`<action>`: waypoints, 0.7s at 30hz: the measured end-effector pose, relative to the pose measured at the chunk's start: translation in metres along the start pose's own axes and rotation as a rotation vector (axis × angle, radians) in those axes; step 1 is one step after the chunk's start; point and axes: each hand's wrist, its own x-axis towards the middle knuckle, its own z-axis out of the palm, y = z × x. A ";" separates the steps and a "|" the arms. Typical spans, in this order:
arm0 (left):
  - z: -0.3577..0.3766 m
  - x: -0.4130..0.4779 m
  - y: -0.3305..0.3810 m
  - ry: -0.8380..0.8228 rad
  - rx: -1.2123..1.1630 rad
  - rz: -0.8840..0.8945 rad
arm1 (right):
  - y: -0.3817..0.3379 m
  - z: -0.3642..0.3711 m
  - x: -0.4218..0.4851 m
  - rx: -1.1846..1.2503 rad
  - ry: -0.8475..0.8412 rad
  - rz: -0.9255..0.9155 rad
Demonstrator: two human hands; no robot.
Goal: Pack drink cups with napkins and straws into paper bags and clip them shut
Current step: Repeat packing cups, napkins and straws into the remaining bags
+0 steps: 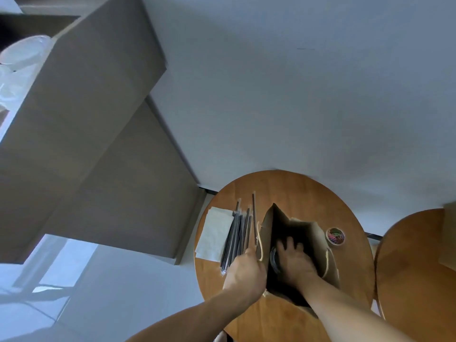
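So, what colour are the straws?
The straws are black, seen in the head view.

The paper bag [313, 233] is standing mid-table on the round table [291, 191], with the straws [237, 233] lying just left of it and the napkins [214, 233] lying left of those. The tub of clips [335, 236] is sitting near the bag's right side. The right hand [294, 261] is reaching inside the bag over the cup [274, 260], while the left hand [245, 270] is holding the bag's left rim.
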 end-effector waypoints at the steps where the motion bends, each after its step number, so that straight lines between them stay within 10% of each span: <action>1: 0.001 0.000 0.000 0.001 -0.020 0.001 | 0.001 0.002 0.001 -0.006 0.017 -0.017; 21: -0.054 0.024 0.018 -0.390 0.130 0.232 | 0.015 -0.105 -0.053 0.175 0.042 -0.084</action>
